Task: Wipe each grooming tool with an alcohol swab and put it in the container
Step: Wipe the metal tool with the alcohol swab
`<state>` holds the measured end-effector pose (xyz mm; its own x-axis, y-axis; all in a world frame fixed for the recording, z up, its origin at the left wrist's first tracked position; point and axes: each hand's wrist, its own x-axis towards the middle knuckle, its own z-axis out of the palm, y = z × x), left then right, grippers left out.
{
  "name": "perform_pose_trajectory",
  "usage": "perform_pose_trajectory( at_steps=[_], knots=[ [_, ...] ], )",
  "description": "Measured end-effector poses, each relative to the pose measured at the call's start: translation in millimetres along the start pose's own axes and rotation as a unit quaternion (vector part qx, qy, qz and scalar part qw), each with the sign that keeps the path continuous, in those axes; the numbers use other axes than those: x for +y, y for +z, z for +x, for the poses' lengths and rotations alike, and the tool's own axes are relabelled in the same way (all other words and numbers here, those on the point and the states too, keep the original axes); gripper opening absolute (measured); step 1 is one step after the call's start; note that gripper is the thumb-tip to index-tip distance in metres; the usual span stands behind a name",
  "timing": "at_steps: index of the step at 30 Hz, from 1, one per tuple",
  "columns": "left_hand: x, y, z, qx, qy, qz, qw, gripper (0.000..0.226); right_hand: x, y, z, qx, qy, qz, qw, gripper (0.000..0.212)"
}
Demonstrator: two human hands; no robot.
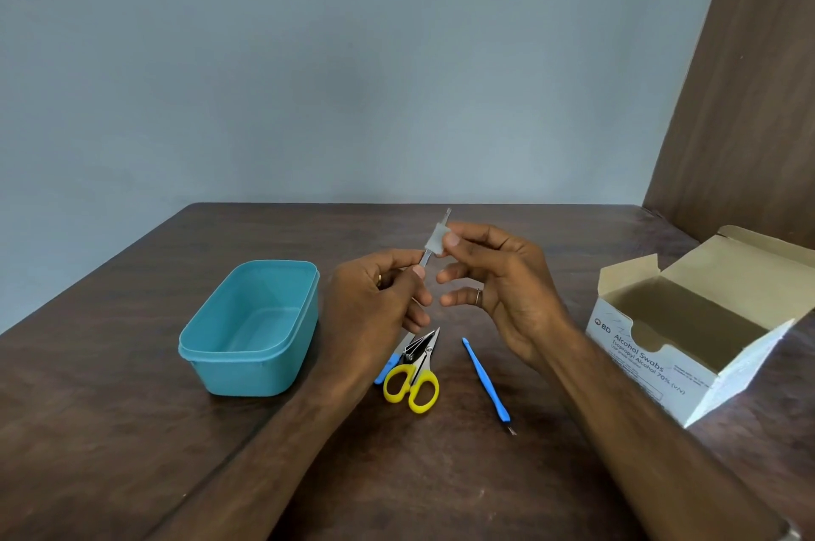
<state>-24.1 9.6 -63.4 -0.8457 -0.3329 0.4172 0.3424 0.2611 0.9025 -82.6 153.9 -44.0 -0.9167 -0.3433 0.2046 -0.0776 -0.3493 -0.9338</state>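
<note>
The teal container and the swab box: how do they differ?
The teal container is smooth rounded plastic; the swab box is printed white cardboard with square corners. The container has no lid on; the box's flaps stand open. Both sit on the table, open upward.

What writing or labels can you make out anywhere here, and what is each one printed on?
"BD", with a round logo: on the front of the open cardboard box.
"Alcohol Swabs": same box front.
"Isopropyl Alcohol 70% (v/v)": same box front, below the name.
Smaller print under that and further right on the box: too small and blurred to read.
Teal container, yellow-handled scissors, blue-handled tool: no readable text.
</note>
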Motion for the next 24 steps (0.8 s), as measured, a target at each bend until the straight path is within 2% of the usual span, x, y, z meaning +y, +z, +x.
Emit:
perform_pose_trajectory(
  at_steps=[11, 15, 21, 24],
  knots=[
    [2.2, 0.1, -2.0, -0.010, -0.013, -0.028, 0.999, 0.015, 0.9, -0.4, 0.3, 0.010, 0.001, 0.006, 1.000, 0.023],
    [3.6, 1.9, -3.0, -0.014, -0.004, -0.018, 1.000, 0.027, 1.9, -0.8, 0.7, 0.013, 0.001, 0.000, 1.000, 0.019],
    [4.2, 0.7, -3.0, -0.019, 0.004, -0.024, 1.000, 0.031, 3.5, -0.4, 0.8, -0.014, 0.006, -0.008, 1.000, 0.033],
    [4.8, -0.3, -1.6, -0.018, -0.004, -0.048, 0.999, 0.030, 4.3, 0.1, 0.9, -0.016, 0.000, -0.014, 1.000, 0.031]
  ],
)
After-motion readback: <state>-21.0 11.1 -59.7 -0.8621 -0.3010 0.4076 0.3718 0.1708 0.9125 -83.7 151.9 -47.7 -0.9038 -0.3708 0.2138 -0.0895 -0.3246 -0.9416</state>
